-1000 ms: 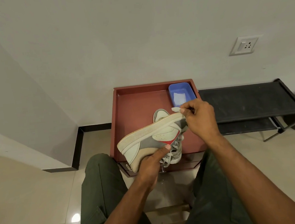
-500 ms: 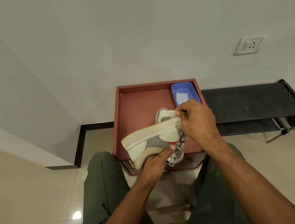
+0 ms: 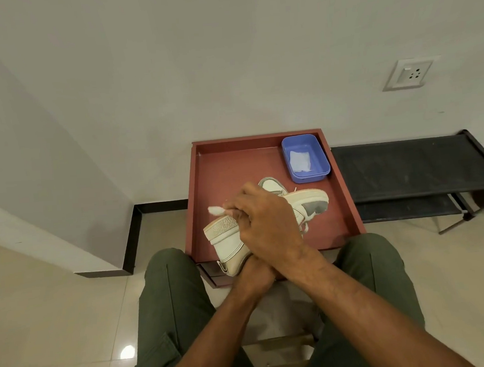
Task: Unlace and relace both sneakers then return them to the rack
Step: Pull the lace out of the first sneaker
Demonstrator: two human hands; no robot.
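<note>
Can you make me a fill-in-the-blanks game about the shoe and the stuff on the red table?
1. The blue plastic tub sits in the far right ____ of the red-brown tray table.
2. Inside the tub lies a folded ____ cloth.
3. The black mesh shoe rack stands to the ____ of the table.
4. The right hand holds a small white wad over the white and grey ____.

Missing words: corner; white; right; sneaker
</note>
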